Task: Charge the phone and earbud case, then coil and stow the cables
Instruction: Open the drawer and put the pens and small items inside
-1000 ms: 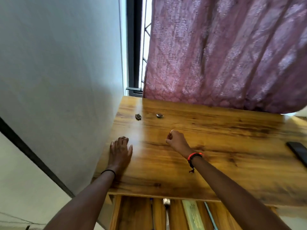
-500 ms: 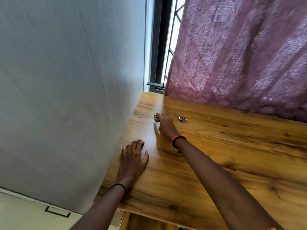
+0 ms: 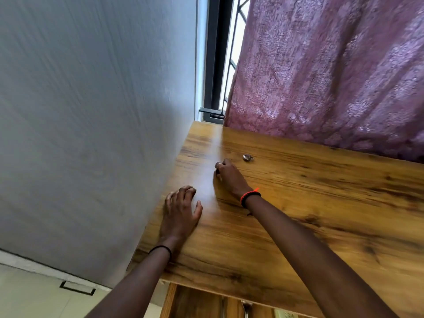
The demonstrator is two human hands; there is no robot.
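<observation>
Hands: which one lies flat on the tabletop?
The left hand, with the black wristband, palm down. The right hand, red wristband, has curled fingers near the small metal piece.

The curtain (image 3: 332,76) is mauve and floral, table (image 3: 321,203) honey-brown with dark grain, wall (image 3: 91,111) grey.

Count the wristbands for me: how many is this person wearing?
2: a thin black band around the left wrist, and a red and black band around the right wrist. None seems hidden.

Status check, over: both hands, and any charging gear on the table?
Left hand flat on table. Right hand curled, grip contents hidden. No phone, case or cables in view. Small metal piece beside right hand.
</observation>
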